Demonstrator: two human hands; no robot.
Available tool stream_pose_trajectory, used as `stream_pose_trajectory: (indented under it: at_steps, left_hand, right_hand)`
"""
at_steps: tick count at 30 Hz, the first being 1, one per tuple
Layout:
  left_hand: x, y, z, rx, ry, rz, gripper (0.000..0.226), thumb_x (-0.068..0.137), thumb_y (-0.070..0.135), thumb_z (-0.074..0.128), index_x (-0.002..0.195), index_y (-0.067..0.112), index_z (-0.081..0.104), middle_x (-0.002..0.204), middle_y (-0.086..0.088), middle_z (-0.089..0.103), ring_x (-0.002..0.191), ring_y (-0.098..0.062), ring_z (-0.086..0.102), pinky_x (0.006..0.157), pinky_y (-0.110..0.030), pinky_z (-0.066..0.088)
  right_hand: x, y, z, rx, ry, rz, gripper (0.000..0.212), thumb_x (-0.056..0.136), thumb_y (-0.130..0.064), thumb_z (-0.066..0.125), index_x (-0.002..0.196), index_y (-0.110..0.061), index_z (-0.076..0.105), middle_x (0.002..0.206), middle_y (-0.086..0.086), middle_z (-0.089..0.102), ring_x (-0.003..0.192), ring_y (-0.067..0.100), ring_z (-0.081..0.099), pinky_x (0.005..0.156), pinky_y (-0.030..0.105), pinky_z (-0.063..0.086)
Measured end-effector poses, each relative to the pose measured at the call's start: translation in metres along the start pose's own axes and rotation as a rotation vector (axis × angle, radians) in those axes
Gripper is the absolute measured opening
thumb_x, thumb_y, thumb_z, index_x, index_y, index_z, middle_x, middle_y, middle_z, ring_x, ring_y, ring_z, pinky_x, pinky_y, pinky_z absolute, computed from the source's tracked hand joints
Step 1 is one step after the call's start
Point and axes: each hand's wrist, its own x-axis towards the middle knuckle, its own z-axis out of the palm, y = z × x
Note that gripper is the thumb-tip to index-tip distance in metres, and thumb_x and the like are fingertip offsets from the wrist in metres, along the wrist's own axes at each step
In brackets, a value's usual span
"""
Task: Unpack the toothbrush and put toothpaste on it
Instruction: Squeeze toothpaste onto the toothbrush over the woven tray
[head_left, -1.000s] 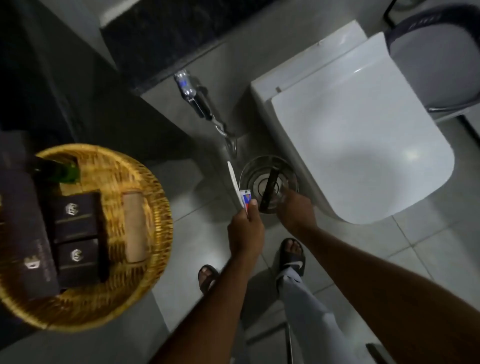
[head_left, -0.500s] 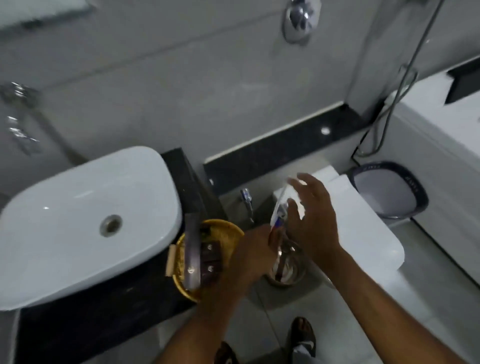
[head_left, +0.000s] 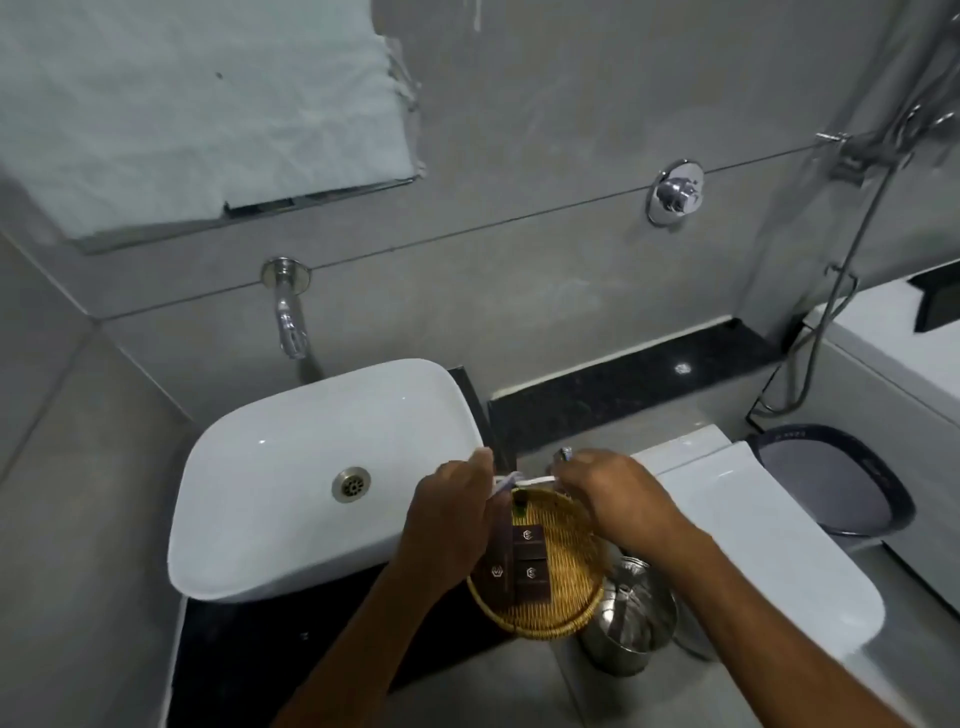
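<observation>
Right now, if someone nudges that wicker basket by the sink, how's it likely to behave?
The wicker basket looks woven and shallow, so probably light and slightly flexible. Its rim seems to overhang the dark counter edge above the metal bin, so a push that way might tip it off. The dark boxes inside add some weight but could slide.

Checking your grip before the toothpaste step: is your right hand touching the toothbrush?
Touching. Head view shows the right hand pinching one end of the white toothbrush.
</observation>
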Motion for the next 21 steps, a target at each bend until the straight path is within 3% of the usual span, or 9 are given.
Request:
stream_pose_trajectory:
  at_steps: [4,6,8,13,17,21]
  left_hand:
    - [-0.041,-0.013,0.027,-0.098,0.162,-0.165,0.039,0.097,0.037,0.045,0.118,0.009,0.062,0.104,-0.012,0.072,0.092,-0.028,0.066,0.078,-0.04,0.053]
    - [-0.055,-0.012,0.044,-0.124,0.124,-0.185,0.028,0.095,0.033,0.053,0.11,0.013,0.066,0.098,-0.008,0.073,0.089,-0.025,0.066,0.076,-0.038,0.052]
    - [-0.063,-0.01,0.058,-0.092,0.042,-0.161,0.025,0.094,0.032,0.056,0.108,0.014,0.067,0.098,-0.007,0.073,0.087,-0.024,0.066,0.074,-0.037,0.053]
    - [-0.071,-0.011,0.083,0.025,-0.189,-0.18,0.033,0.098,0.038,0.046,0.112,0.015,0.064,0.108,-0.006,0.071,0.096,-0.023,0.062,0.077,-0.036,0.051]
    - [-0.071,-0.015,0.089,0.033,-0.169,-0.14,0.018,0.086,0.024,0.069,0.096,0.009,0.07,0.085,-0.009,0.073,0.075,-0.027,0.066,0.059,-0.039,0.053]
    - [-0.069,-0.018,0.095,0.042,-0.122,-0.121,0.022,0.078,0.019,0.079,0.093,0.005,0.072,0.081,-0.01,0.074,0.071,-0.027,0.068,0.056,-0.035,0.056]
  right_hand:
    - [-0.023,-0.004,0.042,0.441,0.154,0.531,0.014,0.092,-0.018,0.062,0.094,-0.02,0.075,0.084,-0.001,0.064,0.074,0.008,0.055,0.063,0.02,0.04]
    - [-0.032,-0.009,0.062,0.678,0.147,0.79,0.014,0.09,-0.016,0.065,0.084,-0.025,0.074,0.08,-0.004,0.069,0.076,0.012,0.063,0.065,0.026,0.05]
    - [-0.034,-0.01,0.08,0.723,0.118,0.926,0.018,0.088,-0.014,0.068,0.073,-0.023,0.072,0.076,-0.004,0.071,0.075,0.016,0.066,0.068,0.03,0.053]
    - [-0.014,0.0,0.114,0.656,-0.036,1.034,0.018,0.087,-0.014,0.064,0.069,-0.017,0.068,0.068,-0.004,0.066,0.063,0.01,0.061,0.049,0.021,0.042]
    - [0.004,0.007,0.132,0.486,-0.154,0.993,0.027,0.089,-0.014,0.06,0.063,-0.017,0.053,0.07,-0.002,0.06,0.059,0.009,0.054,0.047,0.018,0.035]
    - [0.01,0.009,0.15,0.497,-0.157,0.975,0.024,0.088,-0.01,0.061,0.065,-0.014,0.053,0.069,0.0,0.059,0.064,0.012,0.055,0.05,0.017,0.034]
